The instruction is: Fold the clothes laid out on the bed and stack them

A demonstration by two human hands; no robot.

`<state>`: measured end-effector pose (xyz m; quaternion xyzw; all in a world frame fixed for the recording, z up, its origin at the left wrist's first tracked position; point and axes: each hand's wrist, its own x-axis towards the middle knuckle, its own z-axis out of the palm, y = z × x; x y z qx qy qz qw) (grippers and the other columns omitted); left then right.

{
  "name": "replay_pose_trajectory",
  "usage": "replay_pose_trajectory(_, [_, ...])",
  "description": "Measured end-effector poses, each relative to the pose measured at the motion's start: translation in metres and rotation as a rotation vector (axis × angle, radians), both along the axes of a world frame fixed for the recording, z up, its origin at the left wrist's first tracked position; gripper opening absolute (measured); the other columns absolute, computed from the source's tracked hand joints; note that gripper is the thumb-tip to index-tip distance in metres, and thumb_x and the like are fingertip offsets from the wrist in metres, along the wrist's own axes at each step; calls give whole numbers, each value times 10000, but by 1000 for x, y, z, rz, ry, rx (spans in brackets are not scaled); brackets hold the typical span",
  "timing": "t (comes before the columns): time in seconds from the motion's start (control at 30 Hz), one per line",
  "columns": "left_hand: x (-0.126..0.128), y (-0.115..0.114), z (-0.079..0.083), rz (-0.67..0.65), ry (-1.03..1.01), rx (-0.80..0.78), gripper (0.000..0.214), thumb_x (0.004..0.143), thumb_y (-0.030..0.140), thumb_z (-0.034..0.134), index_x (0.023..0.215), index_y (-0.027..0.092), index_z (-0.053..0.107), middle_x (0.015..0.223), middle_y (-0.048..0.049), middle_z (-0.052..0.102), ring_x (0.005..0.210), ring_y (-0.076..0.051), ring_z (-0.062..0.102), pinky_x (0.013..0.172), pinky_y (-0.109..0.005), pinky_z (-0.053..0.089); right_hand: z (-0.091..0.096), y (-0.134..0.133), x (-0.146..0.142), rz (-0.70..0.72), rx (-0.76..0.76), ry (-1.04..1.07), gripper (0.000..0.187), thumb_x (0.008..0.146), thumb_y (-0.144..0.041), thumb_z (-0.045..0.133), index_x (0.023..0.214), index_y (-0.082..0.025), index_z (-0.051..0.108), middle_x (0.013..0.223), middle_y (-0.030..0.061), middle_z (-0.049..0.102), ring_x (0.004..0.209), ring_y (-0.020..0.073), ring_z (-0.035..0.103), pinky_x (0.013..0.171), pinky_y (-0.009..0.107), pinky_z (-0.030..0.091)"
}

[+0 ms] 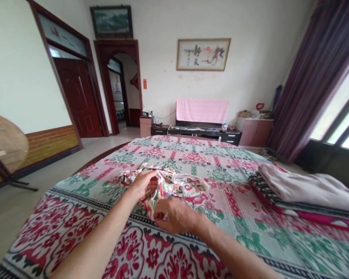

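Note:
A small white garment with a red, green and orange print lies crumpled on the patterned bedspread. A pale band, like a neckline or hem, shows along its upper right part. My left hand is at the garment's left side, thumb on top and fingers curled in against the cloth. Lower and nearer to me, my right hand is closed on the garment's near edge, with its fingertips bent under and partly hidden. Cloth stretches between the two hands.
Folded blankets, a pale one on top, are stacked at the bed's right. Beyond the bed stand a low black cabinet and a screen covered by a pink cloth. A round wooden tabletop leans at the left.

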<state>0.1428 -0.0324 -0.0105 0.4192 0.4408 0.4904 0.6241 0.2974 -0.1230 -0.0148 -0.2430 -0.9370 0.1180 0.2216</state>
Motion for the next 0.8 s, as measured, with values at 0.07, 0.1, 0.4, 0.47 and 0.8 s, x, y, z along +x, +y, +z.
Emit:
replay_pose_trajectory(0.07, [0,-2,2,-8,-1,7,140,696,237,685,742,126,614,577,-9,632,443,-107,595,399,-181,461,0,0,-1,10,-28,17,144,756,-103,537,788,-181,654,732,-9,664,616,82,549,595,186,408])
replay_pose_trajectory(0.1, [1,-2,2,-14,-3,9,152,688,245,694,735,126,614,580,-9,632,443,-105,593,397,-178,457,0,2,1,-28,-19,43,145,763,-102,528,780,-180,650,709,-12,652,603,82,542,589,187,409])
replay_pose_trajectory(0.4, [5,-9,6,-221,42,7,237,703,339,703,813,143,629,627,-10,646,501,-95,602,443,-166,452,-1,25,25,-436,322,153,412,774,-57,477,1142,-219,566,1029,76,590,917,185,559,775,300,473])
replay_pose_trajectory(0.47, [8,-13,9,-302,75,10,251,709,368,697,820,154,628,649,-11,653,532,-100,615,457,-168,450,-3,25,26,-431,328,108,358,776,-69,483,1090,-206,589,962,71,598,860,183,567,753,296,472])
replay_pose_trajectory(0.8, [-69,22,9,19,1223,426,260,671,123,559,860,212,715,807,-19,716,781,-183,649,693,-247,462,4,47,70,-564,230,370,262,722,-104,473,877,-185,668,762,24,636,633,116,555,601,215,421])
